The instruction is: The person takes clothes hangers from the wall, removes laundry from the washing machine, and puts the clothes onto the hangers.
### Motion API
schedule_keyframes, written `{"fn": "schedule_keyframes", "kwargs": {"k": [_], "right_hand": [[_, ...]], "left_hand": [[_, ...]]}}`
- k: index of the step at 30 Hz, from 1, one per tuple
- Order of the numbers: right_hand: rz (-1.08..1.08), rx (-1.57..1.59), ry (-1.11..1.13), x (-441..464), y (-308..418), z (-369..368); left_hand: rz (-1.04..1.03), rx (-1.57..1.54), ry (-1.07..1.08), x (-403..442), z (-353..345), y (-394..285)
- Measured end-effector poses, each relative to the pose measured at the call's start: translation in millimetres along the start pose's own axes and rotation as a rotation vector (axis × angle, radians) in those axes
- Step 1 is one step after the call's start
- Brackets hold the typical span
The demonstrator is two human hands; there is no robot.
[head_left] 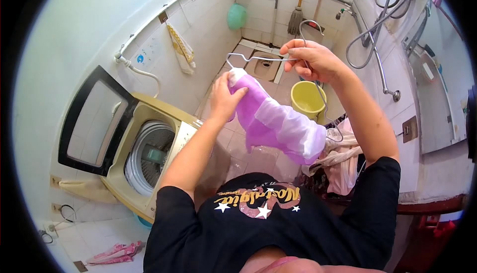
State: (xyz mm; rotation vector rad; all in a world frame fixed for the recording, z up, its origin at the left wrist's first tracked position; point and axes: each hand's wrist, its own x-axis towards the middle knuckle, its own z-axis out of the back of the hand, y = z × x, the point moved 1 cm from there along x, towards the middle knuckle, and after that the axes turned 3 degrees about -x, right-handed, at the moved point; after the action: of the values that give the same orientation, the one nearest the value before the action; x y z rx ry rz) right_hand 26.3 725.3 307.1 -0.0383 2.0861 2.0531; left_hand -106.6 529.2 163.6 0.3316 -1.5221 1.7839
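Note:
A purple and white garment (278, 121) hangs across in front of me, partly on a wire clothes hanger (271, 59). My left hand (223, 94) is closed on the garment's upper left end, thumb in front, near one end of the hanger. My right hand (310, 62) pinches the hanger near its neck, and the hook stands up above the fingers. From there the wire runs down to the right, and its lower right bend lies beside the garment's other end. Which opening of the garment the wire passes through I cannot tell.
An open top-loading washing machine (149, 154) stands at left, lid raised. Beyond the hands are a yellow bucket (308, 98) and a squat toilet (265, 66). Pale clothes (343, 161) lie at right. A shower hose (370, 39) hangs on the right wall, a mop (296, 19) at the back.

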Motion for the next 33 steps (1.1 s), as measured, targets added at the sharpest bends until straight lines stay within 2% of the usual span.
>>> {"fn": "schedule_keyframes", "kwargs": {"k": [2, 3, 5, 6, 8, 12, 14, 17, 19, 21, 23, 25, 27, 29, 30, 32, 33], "right_hand": [[-0.015, 0.001, 0.017, -2.4, 3.3, -1.7], [-0.026, 0.006, 0.039, -3.2, 3.4, -2.9], [-0.057, 0.005, 0.020, -3.4, -1.0, -1.2], [-0.087, -0.020, 0.012, -1.2, -6.3, 3.1], [-0.130, -0.039, 0.006, -0.6, -15.8, 7.2], [-0.124, -0.068, 0.080, 0.2, -21.0, 8.4], [-0.106, -0.079, 0.075, 0.8, -19.3, 8.9], [-0.120, -0.102, 0.121, -1.4, -18.5, 9.3], [-0.038, -0.168, 0.216, -4.3, -16.6, 10.1], [-0.008, -0.284, 0.168, -8.6, -14.0, 18.7], [0.137, -0.539, -0.039, -2.0, -33.9, 29.9], [0.306, -1.291, -0.396, 13.0, -72.5, 44.1], [0.286, -1.541, -0.664, 2.1, -91.5, 34.6], [0.000, -1.297, -0.652, -0.6, -104.7, 28.2], [0.028, -1.188, -0.718, -4.2, -119.5, 26.6], [0.049, -1.082, -0.799, -11.4, -153.9, 23.9], [0.099, -0.765, -0.831, -21.4, -170.7, 26.0]], "left_hand": [[0.022, 0.279, 0.207, 9.8, 0.8, 11.2], [0.024, 0.275, 0.213, 9.7, 1.2, 9.7], [-0.187, 0.642, 0.360, 7.4, 1.7, 2.0], [-0.391, 0.598, 0.210, 15.2, 3.9, 4.0], [-0.154, 0.778, 0.246, 40.5, 14.6, 11.8], [-0.109, 0.831, 0.257, 55.6, 28.8, 10.3], [-0.462, 0.658, 0.178, 40.2, 27.6, -2.0], [-0.603, 0.554, 0.220, 30.7, 19.9, -42.8], [-0.637, 0.499, 0.231, 34.0, 18.8, -46.6], [0.005, 0.209, 0.860, 35.1, 23.6, -36.6], [-0.093, 0.080, 0.976, 23.3, 24.8, -47.9], [-0.073, 0.188, 1.079, 9.0, 18.6, -68.5], [0.056, 0.166, 0.984, -20.3, 0.8, -67.1], [0.118, 0.121, 0.973, -58.4, -20.4, -56.2], [0.082, 0.049, 0.959, -83.5, -33.1, -40.6], [0.108, 0.073, 1.091, -108.2, -48.5, -63.1], [0.155, 0.026, 1.195, -122.1, -59.3, -71.5]]}}
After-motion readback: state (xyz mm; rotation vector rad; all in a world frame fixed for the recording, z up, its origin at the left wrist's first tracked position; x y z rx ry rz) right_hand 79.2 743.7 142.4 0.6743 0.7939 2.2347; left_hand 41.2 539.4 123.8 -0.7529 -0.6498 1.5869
